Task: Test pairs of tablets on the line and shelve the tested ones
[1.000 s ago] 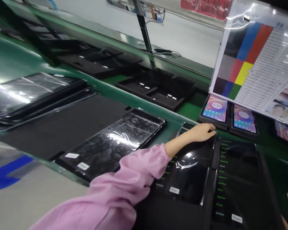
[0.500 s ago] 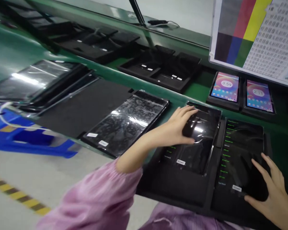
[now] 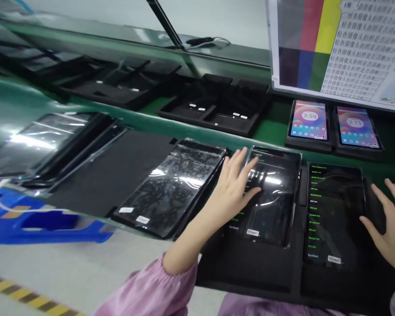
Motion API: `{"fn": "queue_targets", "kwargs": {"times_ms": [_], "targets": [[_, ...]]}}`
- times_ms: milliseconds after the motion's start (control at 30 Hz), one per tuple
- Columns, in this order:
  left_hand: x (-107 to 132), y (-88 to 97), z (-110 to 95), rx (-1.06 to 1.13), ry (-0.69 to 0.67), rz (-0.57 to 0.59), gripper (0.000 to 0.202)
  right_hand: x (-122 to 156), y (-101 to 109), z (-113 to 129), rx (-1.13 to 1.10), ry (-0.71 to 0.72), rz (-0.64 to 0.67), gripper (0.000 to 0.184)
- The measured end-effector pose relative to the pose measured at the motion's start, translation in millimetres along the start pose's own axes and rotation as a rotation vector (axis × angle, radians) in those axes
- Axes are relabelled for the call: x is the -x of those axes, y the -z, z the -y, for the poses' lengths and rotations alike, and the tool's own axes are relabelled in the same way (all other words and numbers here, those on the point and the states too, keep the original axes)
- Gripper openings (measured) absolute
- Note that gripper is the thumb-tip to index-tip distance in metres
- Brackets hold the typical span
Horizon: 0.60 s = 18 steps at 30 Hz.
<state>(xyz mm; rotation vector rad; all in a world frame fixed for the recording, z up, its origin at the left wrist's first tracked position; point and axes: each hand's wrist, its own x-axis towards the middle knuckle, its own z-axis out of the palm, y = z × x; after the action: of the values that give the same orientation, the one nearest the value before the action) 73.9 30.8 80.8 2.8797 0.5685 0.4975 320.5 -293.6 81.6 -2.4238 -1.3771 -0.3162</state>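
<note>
1. Your left hand (image 3: pixel 232 193): open, fingers spread apart, gripping nothing. Your thumb and fingertips lie over the left edge of a dark tablet (image 3: pixel 273 197); you cannot tell whether they press on its glossy screen.
2. Your right hand (image 3: pixel 391 219): open, fingers apart, gripping nothing. Your fingertips sit at the right edge of a second dark tablet (image 3: pixel 334 215); contact cannot be told from this view.
3. Both dark tablets: lying flat side by side in a black foam tray (image 3: pixel 250 270), a narrow divider between them. Each carries a green-lettered test list down its left side and a white label (image 3: pixel 334 260) near the end closest to you.
4. Pink sleeves (image 3: pixel 151 285): gathered at your wrists, on both arms.
5. Left of your left hand: a film-wrapped tablet (image 3: pixel 171 188), tilted across a black mat (image 3: pixel 102 175), with two white labels. Beyond it, a glossy wrapped stack (image 3: pixel 42 145).
6. Ahead on the green conveyor belt (image 3: pixel 270 131): black trays (image 3: pixel 213 107) and two lit tablets (image 3: pixel 309 119) showing 3:59 and 2:11.
7. Above those: a colour-chart board (image 3: pixel 332 44) printed with Chinese text.
8. On the floor: a blurred blue plastic object (image 3: pixel 46 224) and yellow-and-black hazard tape (image 3: pixel 16 285).
</note>
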Motion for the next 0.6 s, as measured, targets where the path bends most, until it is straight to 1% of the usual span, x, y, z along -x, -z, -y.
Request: {"fn": "queue_targets", "kwargs": {"times_ms": [33, 100, 200, 300, 367, 500, 600], "targets": [[1.4, 3.8, 0.4, 0.030, 0.036, -0.033, 0.065, 0.3, 1.5, -1.7, -0.012, -0.005, 0.009, 0.062], [8.8, 9.4, -0.2, 0.111, 0.079, -0.036, 0.061, 3.2, 1.5, -5.0, -0.026, -0.005, 0.040, 0.062], [25.0, 10.8, -1.6, 0.165, 0.070, 0.023, 0.063, 10.5, -2.3, -8.4, -0.067, -0.010, 0.131, 0.065], [39.7, 8.4, -3.4, 0.174, 0.045, 0.084, 0.067, 17.6, -5.5, -7.1, -0.117, -0.057, 0.235, 0.069], [45.8, 7.5, -7.2, 0.191, 0.052, 0.112, 0.068, 20.9, -5.7, -4.6, -0.133, -0.098, 0.279, 0.072], [47.4, 4.6, -24.0, 0.248, 0.039, 0.181, 0.074, 24.0, -0.7, -1.0, -0.141, -0.151, 0.350, 0.080], [43.6, -8.0, -35.8, 0.297, -0.027, 0.245, 0.076, 25.4, 7.3, -0.7, -0.144, -0.160, 0.383, 0.085]]}}
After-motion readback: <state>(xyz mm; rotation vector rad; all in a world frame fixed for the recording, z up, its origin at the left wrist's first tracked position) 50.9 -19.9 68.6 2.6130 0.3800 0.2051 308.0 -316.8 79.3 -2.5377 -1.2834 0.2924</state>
